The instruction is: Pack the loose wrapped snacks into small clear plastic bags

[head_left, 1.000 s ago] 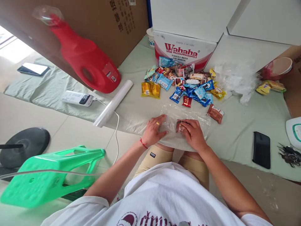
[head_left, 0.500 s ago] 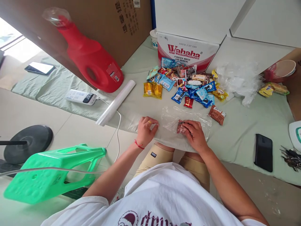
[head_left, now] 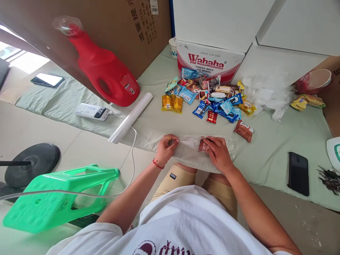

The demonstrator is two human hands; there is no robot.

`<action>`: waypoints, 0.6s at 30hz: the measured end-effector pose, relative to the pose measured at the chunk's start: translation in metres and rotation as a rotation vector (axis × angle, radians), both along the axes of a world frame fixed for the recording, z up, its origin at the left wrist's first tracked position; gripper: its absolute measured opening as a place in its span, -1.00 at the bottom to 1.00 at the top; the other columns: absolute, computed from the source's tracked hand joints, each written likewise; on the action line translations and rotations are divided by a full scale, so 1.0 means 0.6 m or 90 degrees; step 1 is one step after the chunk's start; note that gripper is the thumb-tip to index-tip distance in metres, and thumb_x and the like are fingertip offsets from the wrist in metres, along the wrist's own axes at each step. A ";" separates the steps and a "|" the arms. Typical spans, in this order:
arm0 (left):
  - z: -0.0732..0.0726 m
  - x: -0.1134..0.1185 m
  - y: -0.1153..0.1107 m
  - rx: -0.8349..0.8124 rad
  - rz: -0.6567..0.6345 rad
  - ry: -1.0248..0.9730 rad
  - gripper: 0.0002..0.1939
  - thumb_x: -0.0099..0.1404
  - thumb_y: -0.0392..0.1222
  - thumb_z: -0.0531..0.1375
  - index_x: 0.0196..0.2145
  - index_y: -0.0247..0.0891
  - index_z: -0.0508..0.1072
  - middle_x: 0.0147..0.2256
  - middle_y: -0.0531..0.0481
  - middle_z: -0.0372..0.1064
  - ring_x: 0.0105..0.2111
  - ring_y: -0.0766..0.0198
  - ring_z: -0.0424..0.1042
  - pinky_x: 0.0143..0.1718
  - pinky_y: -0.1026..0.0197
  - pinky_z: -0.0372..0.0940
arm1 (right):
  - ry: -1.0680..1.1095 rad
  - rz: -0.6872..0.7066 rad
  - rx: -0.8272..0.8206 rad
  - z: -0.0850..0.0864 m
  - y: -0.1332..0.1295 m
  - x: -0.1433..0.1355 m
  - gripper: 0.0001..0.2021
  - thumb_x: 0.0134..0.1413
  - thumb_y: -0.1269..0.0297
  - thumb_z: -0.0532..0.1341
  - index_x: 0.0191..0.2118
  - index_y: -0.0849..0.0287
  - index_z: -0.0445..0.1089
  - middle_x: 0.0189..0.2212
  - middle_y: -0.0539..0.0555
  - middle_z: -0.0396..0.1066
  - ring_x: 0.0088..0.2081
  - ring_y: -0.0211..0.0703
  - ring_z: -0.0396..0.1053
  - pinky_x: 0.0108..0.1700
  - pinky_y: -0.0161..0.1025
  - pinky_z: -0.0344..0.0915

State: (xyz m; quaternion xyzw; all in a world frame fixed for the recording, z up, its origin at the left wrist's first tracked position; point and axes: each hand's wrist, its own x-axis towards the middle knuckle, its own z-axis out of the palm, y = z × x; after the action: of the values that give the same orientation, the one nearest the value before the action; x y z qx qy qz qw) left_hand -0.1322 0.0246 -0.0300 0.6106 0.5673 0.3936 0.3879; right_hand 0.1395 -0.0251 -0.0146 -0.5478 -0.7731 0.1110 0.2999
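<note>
Clear plastic film (head_left: 187, 140) lies along the near edge of the cloth-covered table. My left hand (head_left: 167, 147) is closed in a pinch on the film's left part. A small brown-red packet (head_left: 203, 146) rests with the film around it, and my right hand (head_left: 217, 150) grips it, fingertips on its right side. Beyond my right hand a brown packet (head_left: 244, 131) lies apart. Farther back is a pile of wrapped snacks (head_left: 225, 101), with a yellow packet (head_left: 172, 103) at its left and a red one (head_left: 211, 117) at its front.
At the left are a film roll (head_left: 130, 118), a white power bank (head_left: 91, 111) with a cable and a red jug (head_left: 106, 71). A Wahaha box (head_left: 209, 61) stands behind. Crumpled plastic (head_left: 269, 92) and a black phone (head_left: 298, 173) are on the right. A green stool (head_left: 61, 198) is below left.
The film between my hands has been drawn flatter and narrower, its far edge now nearer to me. My left hand now pinches the film. My right hand stays at the packet.
</note>
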 end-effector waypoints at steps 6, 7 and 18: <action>0.021 -0.016 -0.033 0.021 0.113 0.160 -0.83 0.30 -0.14 0.12 -0.39 -0.19 0.47 -0.31 -0.08 0.49 -0.20 0.09 0.42 -0.09 0.00 0.33 | -0.067 0.023 -0.037 0.009 0.008 -0.010 -0.53 0.31 0.43 0.04 0.25 0.13 0.42 0.19 0.13 0.41 0.11 0.05 0.25 0.21 0.05 0.23; 0.029 -0.011 -0.045 0.070 0.152 0.193 -0.84 0.31 -0.17 0.11 -0.38 -0.19 0.45 -0.31 -0.09 0.48 -0.21 0.09 0.42 -0.09 -0.02 0.33 | -0.075 0.020 -0.044 0.011 0.009 -0.012 -0.53 0.30 0.43 0.05 0.25 0.14 0.41 0.20 0.13 0.41 0.11 0.06 0.24 0.21 0.04 0.23; 0.058 0.146 -0.101 0.338 -0.280 0.182 -0.62 0.44 -0.31 0.00 0.08 -0.17 0.48 0.11 -0.17 0.50 0.14 0.12 0.43 0.09 0.00 0.30 | -0.094 -0.003 -0.076 0.020 0.019 -0.016 -0.40 0.31 0.34 0.08 0.44 0.11 0.11 0.40 0.23 0.12 0.09 0.11 0.28 0.13 0.09 0.27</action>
State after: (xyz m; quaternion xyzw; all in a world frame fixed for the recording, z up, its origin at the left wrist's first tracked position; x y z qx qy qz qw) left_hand -0.0447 -0.0362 0.0048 0.8460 0.3490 0.3449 0.2083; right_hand 0.1298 -0.0138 -0.0027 -0.5734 -0.7836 0.1155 0.2095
